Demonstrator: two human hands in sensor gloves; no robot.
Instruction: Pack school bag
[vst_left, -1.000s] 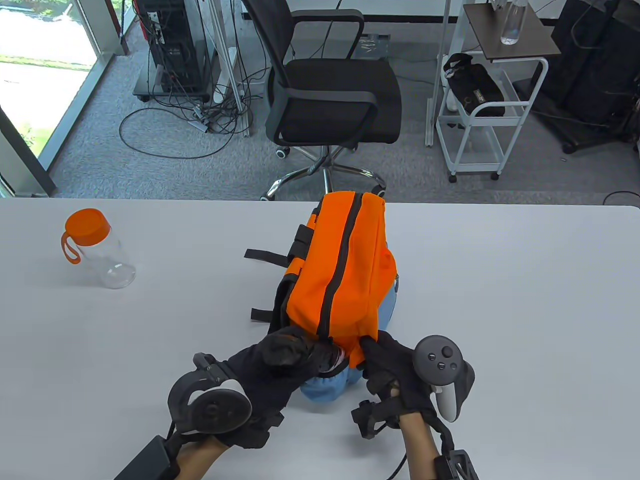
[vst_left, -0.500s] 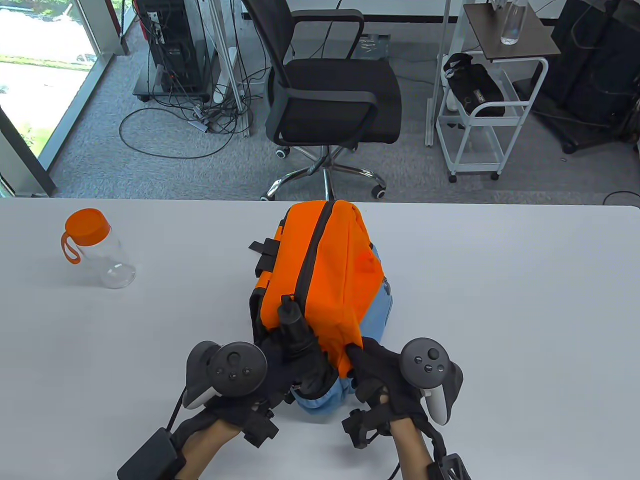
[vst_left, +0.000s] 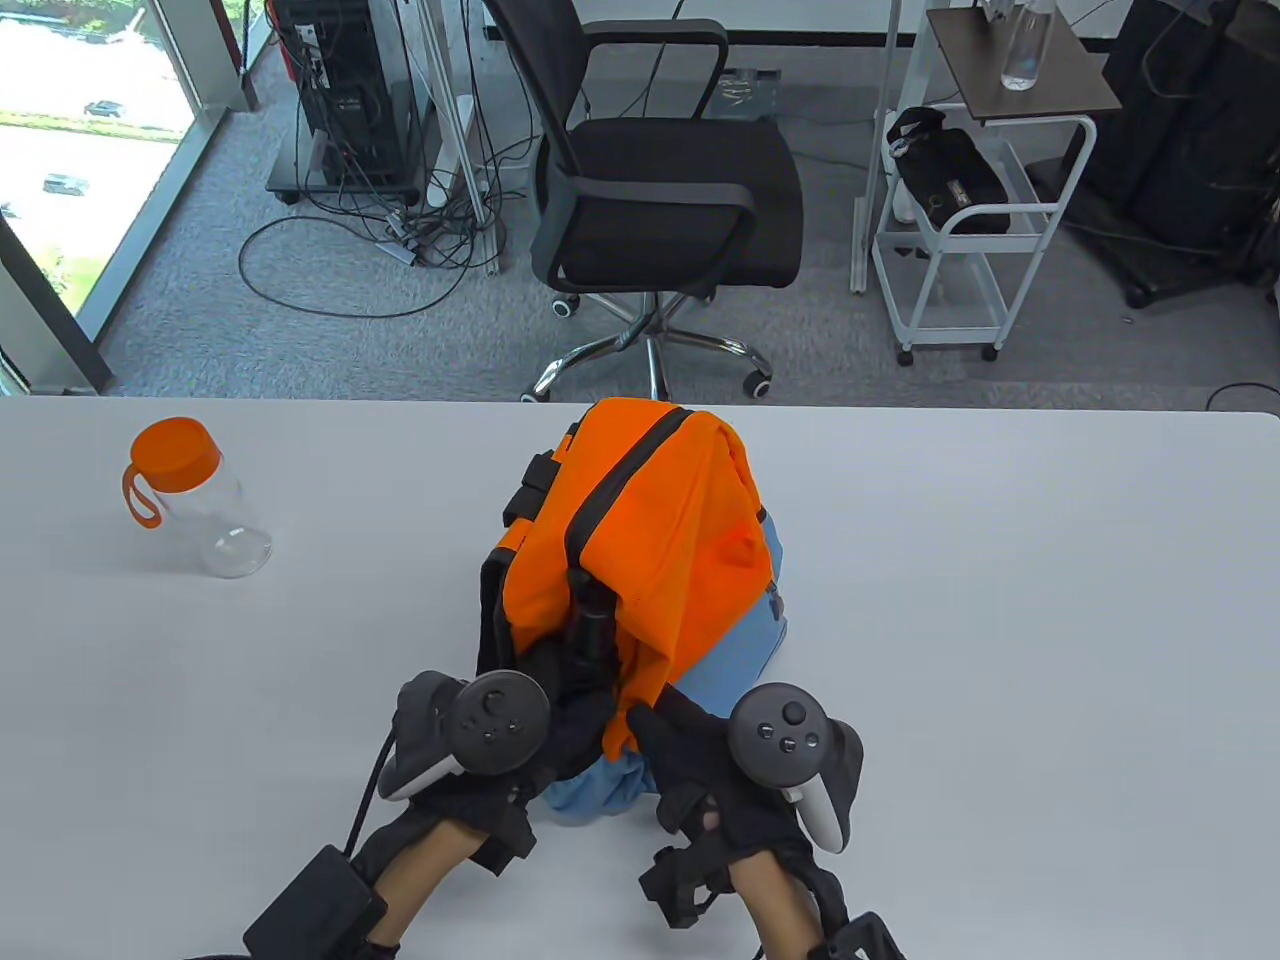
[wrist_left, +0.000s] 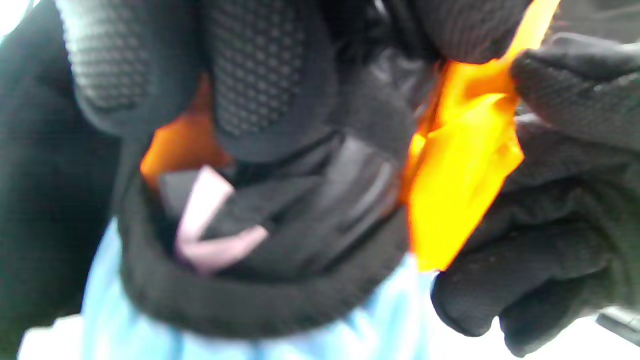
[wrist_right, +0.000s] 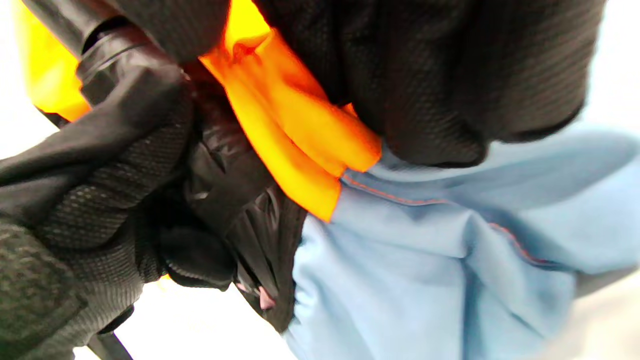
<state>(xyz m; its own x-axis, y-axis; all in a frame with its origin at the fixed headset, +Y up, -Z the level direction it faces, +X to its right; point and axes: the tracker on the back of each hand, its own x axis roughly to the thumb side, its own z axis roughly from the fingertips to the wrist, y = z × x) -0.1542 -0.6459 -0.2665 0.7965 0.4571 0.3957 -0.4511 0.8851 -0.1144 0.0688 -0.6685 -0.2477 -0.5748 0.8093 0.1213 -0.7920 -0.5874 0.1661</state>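
The orange and light-blue school bag (vst_left: 660, 520) lies in the middle of the white table (vst_left: 1000, 600), its black zipper running along the top. My left hand (vst_left: 575, 690) grips a black rod-like object (vst_left: 592, 612) at the bag's near opening; its end sticks up along the zipper. It also shows in the left wrist view (wrist_left: 300, 215), with a pink tag. My right hand (vst_left: 650, 725) pinches the orange edge (wrist_right: 300, 140) of the opening, beside the blue fabric (wrist_right: 425, 250). What is inside the bag is hidden.
A clear bottle with an orange lid (vst_left: 195, 500) stands on the table at the far left. Beyond the table's far edge are a black office chair (vst_left: 660, 190) and a white cart (vst_left: 960, 240).
My left hand has turned palm down and moved the black object up along the zipper into the opening. Both hands have shifted left and nearer. The bag's far end has swung left.
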